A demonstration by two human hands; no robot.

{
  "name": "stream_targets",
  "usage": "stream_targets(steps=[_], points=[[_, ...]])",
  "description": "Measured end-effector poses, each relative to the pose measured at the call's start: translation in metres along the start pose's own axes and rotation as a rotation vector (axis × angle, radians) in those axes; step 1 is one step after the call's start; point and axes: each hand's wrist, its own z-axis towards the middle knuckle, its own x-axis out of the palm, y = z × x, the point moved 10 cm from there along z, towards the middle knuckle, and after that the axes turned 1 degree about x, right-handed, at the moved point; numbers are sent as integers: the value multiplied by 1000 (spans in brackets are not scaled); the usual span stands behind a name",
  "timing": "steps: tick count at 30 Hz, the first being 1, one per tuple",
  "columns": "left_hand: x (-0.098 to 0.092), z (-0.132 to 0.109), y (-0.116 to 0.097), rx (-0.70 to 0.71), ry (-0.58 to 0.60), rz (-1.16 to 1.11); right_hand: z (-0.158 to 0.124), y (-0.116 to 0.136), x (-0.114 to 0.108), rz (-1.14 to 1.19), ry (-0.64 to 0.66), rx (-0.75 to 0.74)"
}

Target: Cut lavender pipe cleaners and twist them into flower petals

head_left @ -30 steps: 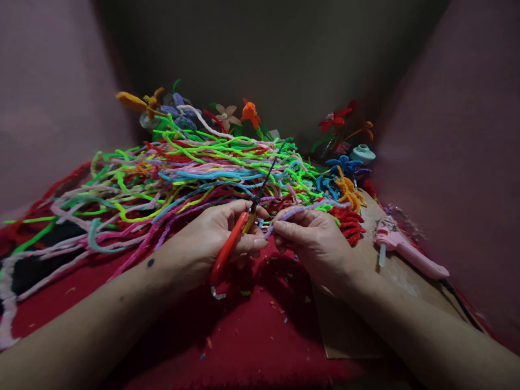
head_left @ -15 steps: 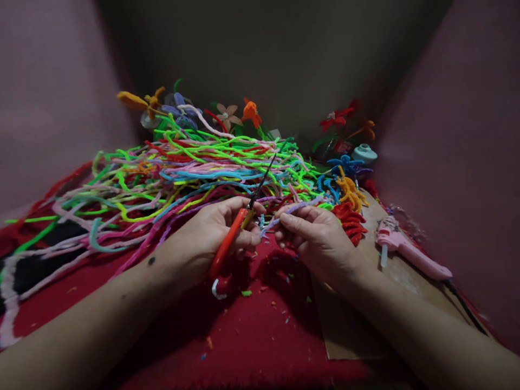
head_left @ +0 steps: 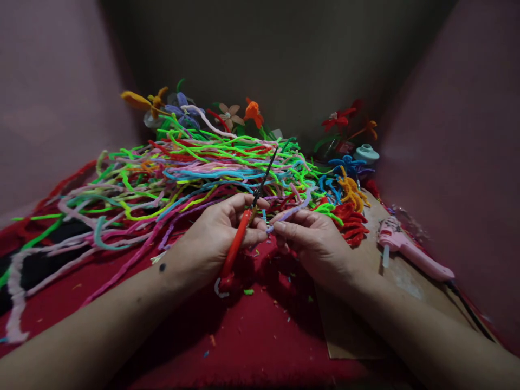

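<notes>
No legible text, label, brand, number or sign found. Pink glue gun (head_left: 416,254), right of frame: dark marking and a small red patch on its front end, too small and dim to be made out as lettering. Red-handled scissors (head_left: 239,237), centre of frame: nothing readable on handle or blades. Pale teal container (head_left: 366,155), upper right of frame: no wording discernible.

Passage is left over the red cloth (head_left: 280,346) at bottom centre, strewn with scraps (head_left: 248,292). Upper centre and left are blocked by piled pipe cleaners (head_left: 227,175), the right by a glue gun (head_left: 418,254); the centre is crossed by scissors (head_left: 235,246) pointing upward.
</notes>
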Motion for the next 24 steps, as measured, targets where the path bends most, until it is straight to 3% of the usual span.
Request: stream_targets(steps=[6, 18, 24], points=[[-1, -2, -2, 12, -37, 57, 0, -4, -2, -54, -34, 34], [1, -1, -10, 56, -15, 9, 2, -13, 10, 123, 89, 92], [1, 0, -6, 37, 3, 4, 2, -13, 6, 138, 44, 100]])
